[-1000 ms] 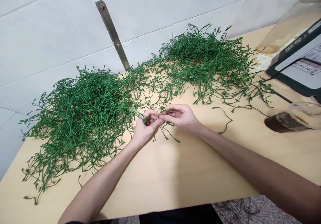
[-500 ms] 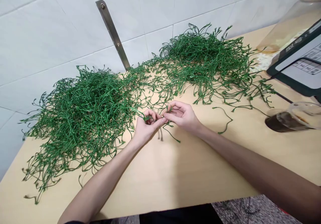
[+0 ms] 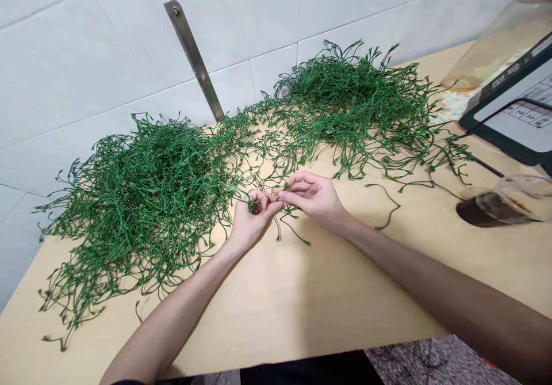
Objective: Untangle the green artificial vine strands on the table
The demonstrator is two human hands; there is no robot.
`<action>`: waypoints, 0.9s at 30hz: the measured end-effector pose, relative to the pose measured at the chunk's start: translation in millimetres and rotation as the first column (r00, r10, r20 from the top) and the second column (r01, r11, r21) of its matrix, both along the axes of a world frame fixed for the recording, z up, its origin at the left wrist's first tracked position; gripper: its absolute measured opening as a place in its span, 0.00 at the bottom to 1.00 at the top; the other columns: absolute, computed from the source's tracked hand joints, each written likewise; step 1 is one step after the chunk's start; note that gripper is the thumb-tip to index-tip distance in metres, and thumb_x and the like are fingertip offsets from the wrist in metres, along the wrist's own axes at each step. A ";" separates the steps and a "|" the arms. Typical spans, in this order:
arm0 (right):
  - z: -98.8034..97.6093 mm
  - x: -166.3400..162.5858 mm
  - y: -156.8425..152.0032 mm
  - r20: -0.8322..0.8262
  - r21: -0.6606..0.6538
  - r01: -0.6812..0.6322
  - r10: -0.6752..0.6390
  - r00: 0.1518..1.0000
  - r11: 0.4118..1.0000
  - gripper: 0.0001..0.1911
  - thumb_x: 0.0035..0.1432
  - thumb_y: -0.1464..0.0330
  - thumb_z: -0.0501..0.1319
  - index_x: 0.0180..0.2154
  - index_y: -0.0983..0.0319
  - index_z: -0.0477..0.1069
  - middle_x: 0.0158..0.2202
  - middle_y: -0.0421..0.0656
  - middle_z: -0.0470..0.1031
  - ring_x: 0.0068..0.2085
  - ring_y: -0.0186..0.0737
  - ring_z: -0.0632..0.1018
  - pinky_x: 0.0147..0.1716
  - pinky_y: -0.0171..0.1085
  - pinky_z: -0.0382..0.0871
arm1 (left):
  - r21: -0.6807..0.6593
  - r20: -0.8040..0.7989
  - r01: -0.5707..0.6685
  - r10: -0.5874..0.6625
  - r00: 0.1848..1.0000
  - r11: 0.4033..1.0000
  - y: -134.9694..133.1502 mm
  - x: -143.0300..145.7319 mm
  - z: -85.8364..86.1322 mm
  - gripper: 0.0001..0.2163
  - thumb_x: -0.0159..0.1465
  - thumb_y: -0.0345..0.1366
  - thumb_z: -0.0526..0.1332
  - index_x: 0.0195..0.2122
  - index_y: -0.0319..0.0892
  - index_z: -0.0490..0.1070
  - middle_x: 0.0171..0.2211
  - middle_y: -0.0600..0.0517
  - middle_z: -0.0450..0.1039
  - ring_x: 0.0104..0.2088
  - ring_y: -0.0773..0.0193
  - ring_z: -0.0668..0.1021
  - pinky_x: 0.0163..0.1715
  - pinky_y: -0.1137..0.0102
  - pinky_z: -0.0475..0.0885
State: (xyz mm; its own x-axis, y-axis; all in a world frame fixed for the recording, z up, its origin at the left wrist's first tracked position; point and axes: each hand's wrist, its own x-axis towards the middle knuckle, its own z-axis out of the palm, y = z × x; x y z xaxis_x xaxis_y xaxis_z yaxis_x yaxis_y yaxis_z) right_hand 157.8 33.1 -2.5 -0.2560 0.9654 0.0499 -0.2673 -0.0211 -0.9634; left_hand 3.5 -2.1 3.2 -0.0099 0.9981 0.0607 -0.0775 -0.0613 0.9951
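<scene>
My left hand [image 3: 250, 221] is closed, with thin green plastic stems [image 3: 235, 189] gripped between thumb and fingers. Close against it, my right hand [image 3: 317, 202] pinches the end of a stem between thumb and forefinger. The fingertips of both hands nearly meet, and the small parts between them are largely hidden. A couple of loose stem ends [image 3: 297, 232] dangle below the fingers. Just left of my hands lies a large tangled heap of green stems [image 3: 142, 189], each thin and curved with small forked tips.
A second heap of green stems [image 3: 349, 97] lies at the back right, joined by scattered ones. One single stem [image 3: 398, 205] rests right of my hand. Farther right are a plastic cup of dark liquid [image 3: 485, 208] and a large clear container [image 3: 495, 51]. A metal bracket [image 3: 194, 60] stands against the tiled wall [image 3: 129, 45].
My right fingers have shifted slightly left and down, closing tighter at the pinch. The dangling stem ends have swung a little. My left hand stays almost in place.
</scene>
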 end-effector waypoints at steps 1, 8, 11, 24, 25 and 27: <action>0.0 0.0 0.1 0.014 0.002 0.007 -0.007 1.000 1.000 0.23 0.37 0.58 0.76 0.31 0.61 0.70 0.30 0.43 0.82 0.33 0.41 0.82 0.38 0.41 0.78 | -0.001 -0.031 -0.009 0.009 0.999 1.000 -0.1 -0.3 1.1 0.20 0.52 0.39 0.72 0.20 0.41 0.58 0.27 0.54 0.72 0.30 0.69 0.74 0.35 0.71 0.72; 1.2 2.6 1.3 0.010 0.017 -0.040 0.040 0.999 0.999 0.27 0.37 0.61 0.77 0.38 0.60 0.68 0.29 0.41 0.82 0.34 0.41 0.83 0.38 0.40 0.78 | 0.017 -0.125 -0.005 0.007 0.992 1.000 -1.4 -2.1 3.2 0.22 0.53 0.46 0.71 0.22 0.43 0.57 0.25 0.54 0.72 0.28 0.68 0.74 0.33 0.71 0.70; 1.5 3.1 1.4 -0.032 0.002 -0.069 0.069 0.997 0.998 0.28 0.38 0.62 0.77 0.37 0.58 0.63 0.30 0.40 0.82 0.35 0.41 0.83 0.38 0.40 0.78 | 0.035 -0.128 0.008 -0.003 0.992 0.999 -1.1 -2.3 2.7 0.22 0.54 0.48 0.70 0.22 0.43 0.56 0.24 0.54 0.72 0.30 0.67 0.75 0.35 0.70 0.71; 6.4 1.3 0.3 0.023 -0.072 0.080 -0.079 0.997 0.994 0.30 0.29 0.59 0.79 0.28 0.58 0.62 0.24 0.39 0.80 0.29 0.42 0.83 0.32 0.38 0.79 | -0.027 -0.065 0.026 -0.028 0.998 0.999 -4.2 0.4 1.9 0.20 0.51 0.37 0.73 0.24 0.42 0.58 0.29 0.55 0.71 0.29 0.71 0.74 0.32 0.73 0.71; 6.4 1.1 0.1 0.029 -0.069 0.083 -0.081 0.996 0.994 0.30 0.28 0.60 0.79 0.28 0.59 0.62 0.24 0.39 0.80 0.28 0.41 0.83 0.31 0.37 0.78 | -0.034 -0.037 0.020 -0.022 0.999 0.999 -4.0 0.3 0.5 0.20 0.51 0.36 0.73 0.24 0.42 0.58 0.28 0.55 0.71 0.29 0.71 0.74 0.32 0.73 0.71; 6.3 0.9 -0.1 0.040 -0.062 0.090 -0.087 0.995 0.994 0.30 0.27 0.60 0.79 0.27 0.59 0.62 0.23 0.39 0.80 0.27 0.39 0.82 0.29 0.36 0.78 | -0.048 0.007 0.014 -0.013 1.000 0.999 -3.7 0.1 -1.3 0.20 0.51 0.35 0.73 0.23 0.42 0.57 0.26 0.56 0.72 0.28 0.71 0.74 0.32 0.74 0.72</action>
State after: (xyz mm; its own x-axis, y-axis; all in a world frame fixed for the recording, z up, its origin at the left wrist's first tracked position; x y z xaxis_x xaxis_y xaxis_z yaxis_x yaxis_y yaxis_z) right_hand 158.6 33.0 3.9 -0.1699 0.9853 -0.0199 -0.2350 -0.0601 -0.9701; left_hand 3.6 -5.8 2.0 0.0032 0.9999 0.0125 -0.0845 -0.0122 0.9963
